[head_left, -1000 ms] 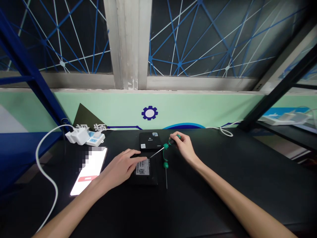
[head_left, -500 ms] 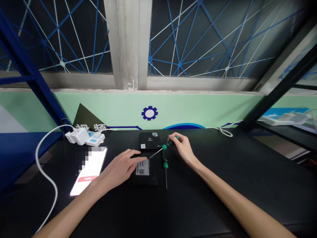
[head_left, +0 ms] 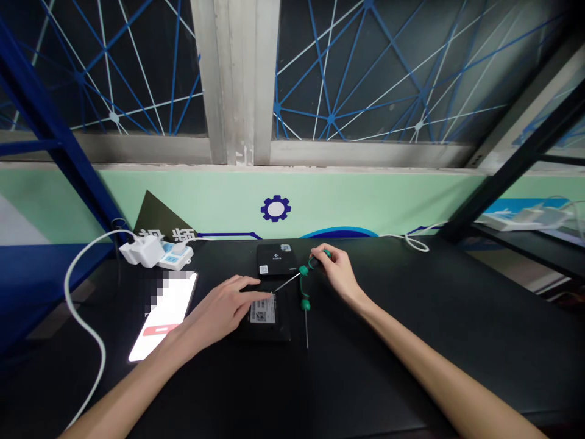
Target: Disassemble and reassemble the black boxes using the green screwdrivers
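Observation:
My right hand [head_left: 337,274] is closed around the black-and-green handle of a screwdriver [head_left: 287,281]. Its thin metal shaft slants down to the left, and the tip meets the upper part of a flat black device [head_left: 283,332] with a white label [head_left: 262,310]. My left hand [head_left: 228,305] lies over that device's left side with fingers stretched out, the index fingertip by the label's top edge and close to the screwdriver tip. A second green-and-black screwdriver [head_left: 306,305] lies on the table just right of the device, its shaft pointing toward me.
Behind the labelled device lies a black box [head_left: 276,259] with a small logo and stickers. A lit phone [head_left: 167,317] rests at left, partly behind my left forearm. A white power strip [head_left: 176,256] with plugs and a white cable [head_left: 98,341] sit farther left. Shelf posts flank the black table [head_left: 411,317].
Hardly anything differs. Both hands keep their places, with the screwdriver tip still on the device; the whole view has shifted very slightly.

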`<action>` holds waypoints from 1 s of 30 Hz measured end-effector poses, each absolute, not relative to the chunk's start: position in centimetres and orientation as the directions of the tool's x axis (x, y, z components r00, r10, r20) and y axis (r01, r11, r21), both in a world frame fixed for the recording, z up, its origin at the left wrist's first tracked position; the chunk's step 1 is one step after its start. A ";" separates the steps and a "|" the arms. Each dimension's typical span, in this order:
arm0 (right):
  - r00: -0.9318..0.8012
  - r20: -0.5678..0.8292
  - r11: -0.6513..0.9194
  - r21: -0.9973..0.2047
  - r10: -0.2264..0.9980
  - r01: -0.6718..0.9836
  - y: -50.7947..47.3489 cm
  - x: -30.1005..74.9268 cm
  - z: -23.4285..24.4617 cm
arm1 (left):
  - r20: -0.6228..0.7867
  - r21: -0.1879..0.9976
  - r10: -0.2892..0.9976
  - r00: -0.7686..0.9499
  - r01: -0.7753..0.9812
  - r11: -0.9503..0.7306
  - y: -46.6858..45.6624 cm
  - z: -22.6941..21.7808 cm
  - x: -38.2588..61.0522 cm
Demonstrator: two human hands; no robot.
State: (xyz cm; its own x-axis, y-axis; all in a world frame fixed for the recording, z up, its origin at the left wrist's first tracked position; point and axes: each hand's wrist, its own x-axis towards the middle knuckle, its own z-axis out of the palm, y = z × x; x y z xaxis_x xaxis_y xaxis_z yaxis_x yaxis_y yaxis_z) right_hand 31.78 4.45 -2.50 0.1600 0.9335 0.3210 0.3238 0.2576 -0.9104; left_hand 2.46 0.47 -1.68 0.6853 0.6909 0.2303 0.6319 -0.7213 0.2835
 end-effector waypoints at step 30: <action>0.185 0.298 0.244 -0.933 0.936 0.266 4.4 31.9 -1.9 | 0.245 0.383 0.767 0.594 0.667 -0.639 0.3 -1.8 2.5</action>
State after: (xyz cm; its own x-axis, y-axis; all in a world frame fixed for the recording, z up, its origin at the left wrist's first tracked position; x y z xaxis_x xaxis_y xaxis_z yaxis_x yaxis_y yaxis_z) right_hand 31.86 4.41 -1.85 0.1855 0.9364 0.2978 0.2660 0.2439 -0.9326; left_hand 2.48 0.35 -1.82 0.5935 0.7666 0.2452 0.6673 -0.6390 0.3825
